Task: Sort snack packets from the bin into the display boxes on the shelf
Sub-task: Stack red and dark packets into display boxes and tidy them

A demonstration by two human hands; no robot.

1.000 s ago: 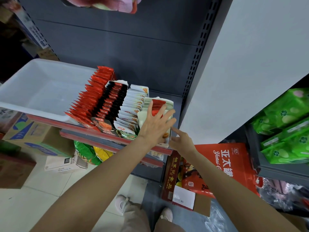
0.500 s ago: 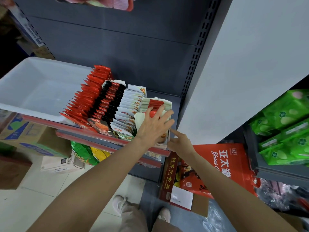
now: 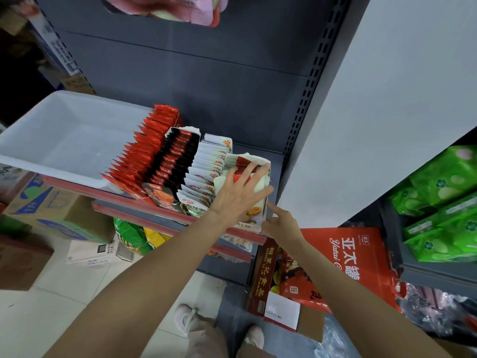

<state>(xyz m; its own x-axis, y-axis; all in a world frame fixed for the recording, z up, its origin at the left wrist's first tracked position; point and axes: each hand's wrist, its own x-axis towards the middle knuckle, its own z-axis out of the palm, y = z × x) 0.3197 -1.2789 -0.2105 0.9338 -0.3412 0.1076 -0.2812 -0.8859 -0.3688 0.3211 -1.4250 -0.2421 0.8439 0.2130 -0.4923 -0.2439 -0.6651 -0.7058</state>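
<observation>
A white plastic bin point(image 3: 64, 140) sits at the left of the shelf and looks empty. Beside it stand display boxes of packets: red ones point(image 3: 144, 153), black ones point(image 3: 173, 161), white ones point(image 3: 206, 171), and a rightmost box point(image 3: 265, 208) with red-and-white packets point(image 3: 245, 161). My left hand point(image 3: 237, 195) lies flat with spread fingers on the packets in that rightmost box. My right hand point(image 3: 281, 223) touches the box's right front corner with its fingers extended.
A white pillar point(image 3: 374, 112) stands close on the right. Below the shelf edge point(image 3: 160, 215) are cardboard cartons point(image 3: 51, 210), a red gift box point(image 3: 348, 259) and green bags point(image 3: 444, 202) on a side shelf. Pink packets point(image 3: 180, 9) hang above.
My left hand has slid slightly forward over the packets in the rightmost box. My right hand stays at the box's corner.
</observation>
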